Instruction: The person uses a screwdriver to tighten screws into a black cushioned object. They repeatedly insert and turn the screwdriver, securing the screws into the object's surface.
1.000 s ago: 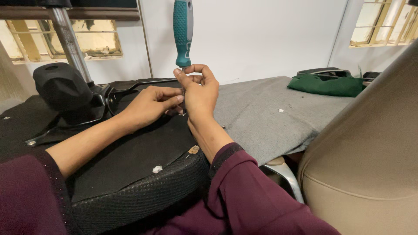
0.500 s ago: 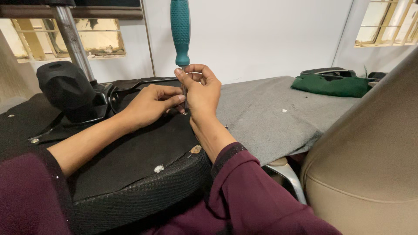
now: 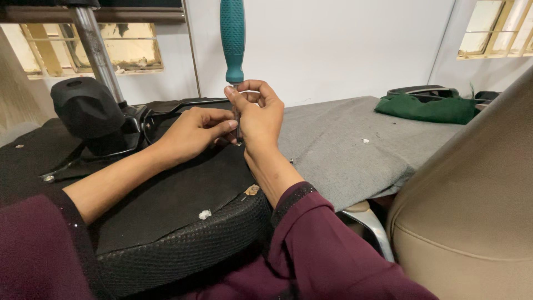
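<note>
At the far left stands a black rounded knob (image 3: 83, 105) on a metal pole (image 3: 95, 50), and below it lies a black chair seat (image 3: 183, 244) turned with its flat underside up. Its rim is covered with black mesh, and a small white scrap (image 3: 205, 214) rests on the flat black panel.

The left hand (image 3: 191, 133) comes in from the left over this panel. Its fingers (image 3: 222, 126) are curled and pinched together near the lower end of the tool's shaft; what they grip there is too small to see, so I cannot tell if they hold a screw or only steady the shaft.

Just to the right, the right hand (image 3: 256, 114) is closed around the thin metal shaft of a screwdriver (image 3: 232, 39), directly under its teal handle. The screwdriver stands upright, the handle pointing up toward the white wall, the tip down on the seat underside, between both hands.

Further right, the grey cloth-covered counter (image 3: 344, 139) carries a folded green cloth (image 3: 427, 108) near its far edge. At the right border, a beige padded chair back (image 3: 477, 211) fills the corner.
</note>
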